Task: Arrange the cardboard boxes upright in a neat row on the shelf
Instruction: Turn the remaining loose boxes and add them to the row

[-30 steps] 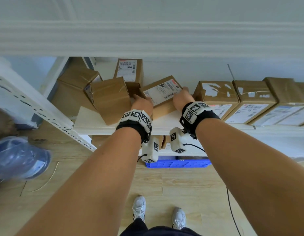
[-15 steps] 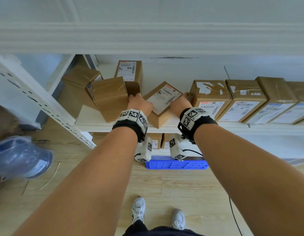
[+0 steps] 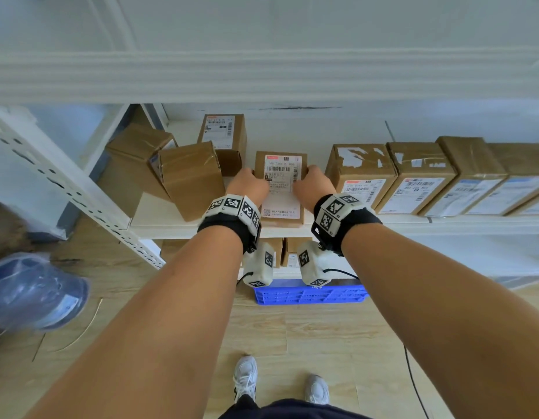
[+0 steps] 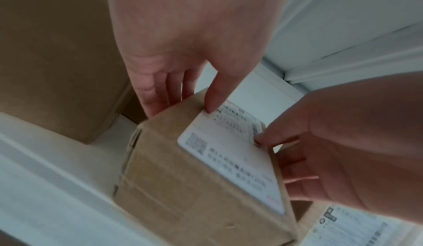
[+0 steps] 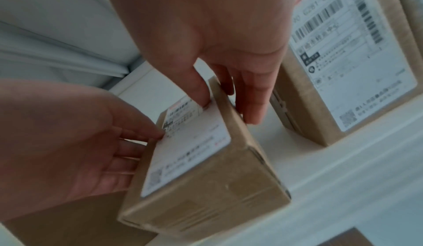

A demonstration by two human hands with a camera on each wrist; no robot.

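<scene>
A small cardboard box with a white shipping label (image 3: 281, 189) lies label-up on the white shelf (image 3: 159, 213), square to the front edge. My left hand (image 3: 250, 182) grips its left side and my right hand (image 3: 310, 179) grips its right side. In the left wrist view the left thumb presses the label of the box (image 4: 194, 177) and the fingers run down its side. In the right wrist view the box (image 5: 206, 168) is pinched the same way. To the right, a row of boxes (image 3: 419, 176) stands upright, a small gap away.
Three more boxes (image 3: 189, 176) sit askew at the shelf's left end, one leaning over the front edge. A perforated shelf upright (image 3: 65, 189) slants at left. A blue crate (image 3: 310, 294) sits on the floor below, and a blue plastic bag (image 3: 32, 291) lies at far left.
Both hands have turned the labelled box from a skewed angle to square with the shelf edge, keeping hold of its sides.
</scene>
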